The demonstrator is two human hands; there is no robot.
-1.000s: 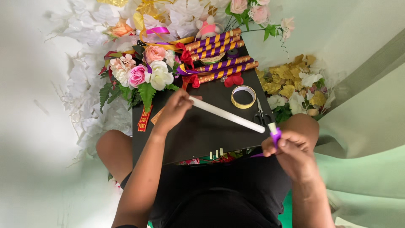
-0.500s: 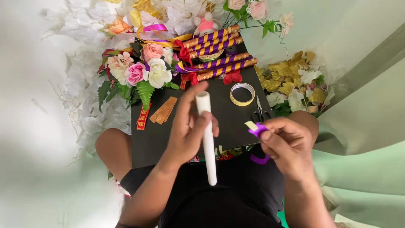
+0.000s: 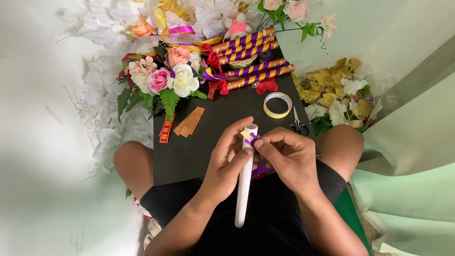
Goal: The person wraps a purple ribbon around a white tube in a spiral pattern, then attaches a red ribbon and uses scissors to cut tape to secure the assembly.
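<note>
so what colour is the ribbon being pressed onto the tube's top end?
Purple ribbon on a plain white tube; head view.

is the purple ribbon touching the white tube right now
Touching. The head view shows the right hand pressing the purple ribbon against the top of the white tube, which the left hand grips.

White paper tube (image 3: 244,185) held lengthwise over the lap, purple ribbon (image 3: 252,139) pressed against its far end
</note>
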